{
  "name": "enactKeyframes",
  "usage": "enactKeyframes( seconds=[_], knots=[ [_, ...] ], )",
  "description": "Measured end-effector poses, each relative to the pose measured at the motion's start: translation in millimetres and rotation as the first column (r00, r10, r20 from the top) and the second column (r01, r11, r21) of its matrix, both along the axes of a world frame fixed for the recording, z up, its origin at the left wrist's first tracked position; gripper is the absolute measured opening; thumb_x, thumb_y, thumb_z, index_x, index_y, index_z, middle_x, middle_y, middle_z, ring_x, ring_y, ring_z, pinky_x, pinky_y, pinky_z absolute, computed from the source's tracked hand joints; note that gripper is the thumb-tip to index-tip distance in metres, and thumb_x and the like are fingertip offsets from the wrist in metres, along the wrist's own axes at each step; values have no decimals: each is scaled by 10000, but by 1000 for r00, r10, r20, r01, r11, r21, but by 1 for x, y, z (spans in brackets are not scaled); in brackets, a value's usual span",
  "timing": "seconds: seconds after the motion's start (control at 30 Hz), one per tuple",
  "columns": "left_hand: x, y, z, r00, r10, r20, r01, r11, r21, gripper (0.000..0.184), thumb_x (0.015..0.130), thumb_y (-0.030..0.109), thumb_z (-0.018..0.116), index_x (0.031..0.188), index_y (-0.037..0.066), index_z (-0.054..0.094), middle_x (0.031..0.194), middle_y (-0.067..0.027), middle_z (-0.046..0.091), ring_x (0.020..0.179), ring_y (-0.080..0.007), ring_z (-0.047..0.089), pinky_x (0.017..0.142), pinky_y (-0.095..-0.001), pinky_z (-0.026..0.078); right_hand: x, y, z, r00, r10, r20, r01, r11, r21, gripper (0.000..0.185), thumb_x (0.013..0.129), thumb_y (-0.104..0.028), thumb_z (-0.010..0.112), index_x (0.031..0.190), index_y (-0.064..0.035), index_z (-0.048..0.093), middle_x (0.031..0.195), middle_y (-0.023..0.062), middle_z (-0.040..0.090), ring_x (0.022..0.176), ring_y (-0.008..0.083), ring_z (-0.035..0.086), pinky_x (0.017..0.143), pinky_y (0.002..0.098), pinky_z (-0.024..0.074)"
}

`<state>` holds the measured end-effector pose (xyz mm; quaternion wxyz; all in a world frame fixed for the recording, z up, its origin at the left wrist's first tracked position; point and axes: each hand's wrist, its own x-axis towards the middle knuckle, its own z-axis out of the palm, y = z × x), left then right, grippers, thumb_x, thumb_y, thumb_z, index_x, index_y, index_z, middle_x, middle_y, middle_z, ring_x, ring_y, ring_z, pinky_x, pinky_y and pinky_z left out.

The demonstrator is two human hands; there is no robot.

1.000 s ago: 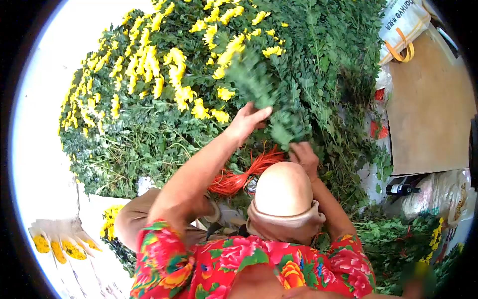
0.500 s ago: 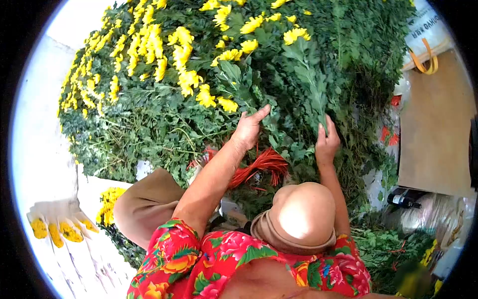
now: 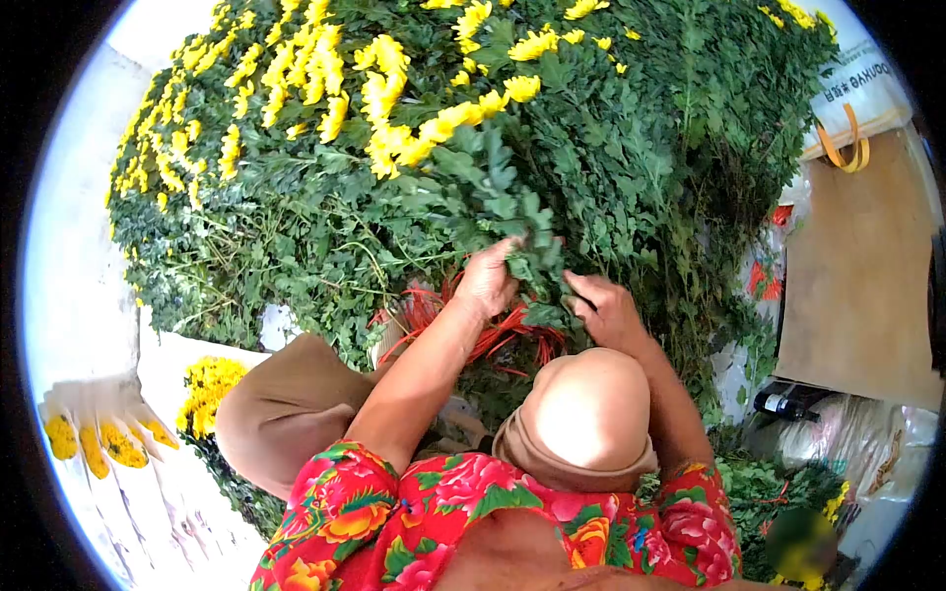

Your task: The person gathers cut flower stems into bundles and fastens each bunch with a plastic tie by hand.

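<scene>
Gathered in my left hand (image 3: pixel 490 279) is a bunch of yellow chrysanthemums (image 3: pixel 485 175), its leafy stems slanting up and left to a row of yellow heads. My fingers wrap round the stems and are partly hidden by leaves. Just right of the lower stems is my right hand (image 3: pixel 605 313), fingers bent and apart at the leaves, with nothing visible in them. Red ties (image 3: pixel 507 340) lie in a loose bundle below my hands, partly behind my left forearm. A large heap of chrysanthemums (image 3: pixel 631 177) spreads in front of me.
My bent knees (image 3: pixel 591 409) are close under my hands. At right are a brown cardboard sheet (image 3: pixel 852 276), a white bag with an orange handle (image 3: pixel 857 94) and a dark bottle (image 3: pixel 788 402). Wrapped yellow flowers (image 3: pixel 123 445) stand at lower left.
The single chrysanthemum stem that my right hand held has joined the bunch in my left hand. My right hand has moved left and down, close to the bunch's stems.
</scene>
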<state>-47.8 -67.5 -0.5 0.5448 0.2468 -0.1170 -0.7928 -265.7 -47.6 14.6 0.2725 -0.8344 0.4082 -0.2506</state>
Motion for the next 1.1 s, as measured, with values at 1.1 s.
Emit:
enactKeyframes(
  seconds=[1.1],
  knots=[
    [17,-11,-2,998,-61,-18,61,998,-18,478,945,241,479,1342,-27,478,1324,-189,561,1242,-305,526,1105,-437,353,-98,-105,-15,699,-715,-8,703,690,-172,444,862,-195,674,1225,37,565,1261,215,554,1149,388,543,926,475,462]
  ],
)
